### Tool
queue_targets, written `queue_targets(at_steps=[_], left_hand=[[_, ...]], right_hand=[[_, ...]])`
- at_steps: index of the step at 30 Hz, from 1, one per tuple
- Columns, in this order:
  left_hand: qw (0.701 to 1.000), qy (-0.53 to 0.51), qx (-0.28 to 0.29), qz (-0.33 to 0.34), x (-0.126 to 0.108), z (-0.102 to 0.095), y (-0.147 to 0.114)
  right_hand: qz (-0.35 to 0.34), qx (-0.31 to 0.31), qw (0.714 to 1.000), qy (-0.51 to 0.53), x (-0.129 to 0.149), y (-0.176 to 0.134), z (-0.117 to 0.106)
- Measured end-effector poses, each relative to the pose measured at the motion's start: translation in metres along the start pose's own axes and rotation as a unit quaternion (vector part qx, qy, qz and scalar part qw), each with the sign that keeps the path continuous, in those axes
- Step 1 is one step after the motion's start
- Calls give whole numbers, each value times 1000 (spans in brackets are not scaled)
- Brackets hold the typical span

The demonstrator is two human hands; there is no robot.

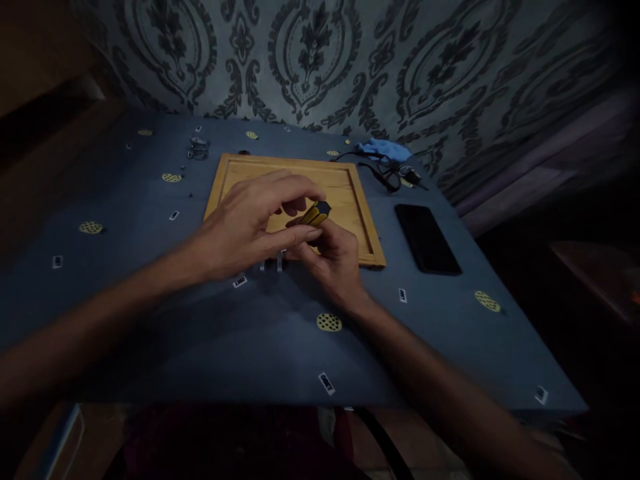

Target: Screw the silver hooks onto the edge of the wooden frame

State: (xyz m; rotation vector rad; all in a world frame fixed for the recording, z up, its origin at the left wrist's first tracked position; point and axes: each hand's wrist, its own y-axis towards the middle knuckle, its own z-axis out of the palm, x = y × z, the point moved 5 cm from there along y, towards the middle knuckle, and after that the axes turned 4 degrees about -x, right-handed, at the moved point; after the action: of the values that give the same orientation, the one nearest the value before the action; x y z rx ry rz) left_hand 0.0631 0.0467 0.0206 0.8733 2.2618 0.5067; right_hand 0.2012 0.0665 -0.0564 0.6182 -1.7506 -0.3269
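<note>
A screwdriver with a black and yellow handle (320, 212) slants between my two hands, its shaft hidden behind the fingers. My left hand (257, 217) reaches over from the left, thumb and forefinger closed about the handle. Curled just below and to the right, my right hand (333, 257) has its fingers wrapped at the lower part of the screwdriver. Beneath both hands lies a framed wooden panel (367, 230), flat on the table. Small metal hinge-like pieces (279, 262) show at its near edge, partly covered by my hands.
The table (200, 347) has a blue patterned cover. A black phone (427, 239) lies right of the panel. Behind it are dark-framed glasses (385, 177) and a blue cloth (385, 149). Small metal hardware (198, 148) sits at the back left. A patterned curtain (310, 60) hangs behind.
</note>
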Motion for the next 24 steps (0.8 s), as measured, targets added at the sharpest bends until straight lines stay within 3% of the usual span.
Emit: queue_targets(at_steps=[6, 14, 24], left_hand=[[1000, -4, -2, 14, 1, 4, 6], [999, -36, -2, 6, 7, -3, 2], [999, -6, 3, 34, 4, -7, 4]], right_hand=[[-2, 17, 1000, 12, 1, 2, 0], [5, 205, 975, -89, -16, -6, -15], [-61, 220, 950, -213, -24, -16, -3]])
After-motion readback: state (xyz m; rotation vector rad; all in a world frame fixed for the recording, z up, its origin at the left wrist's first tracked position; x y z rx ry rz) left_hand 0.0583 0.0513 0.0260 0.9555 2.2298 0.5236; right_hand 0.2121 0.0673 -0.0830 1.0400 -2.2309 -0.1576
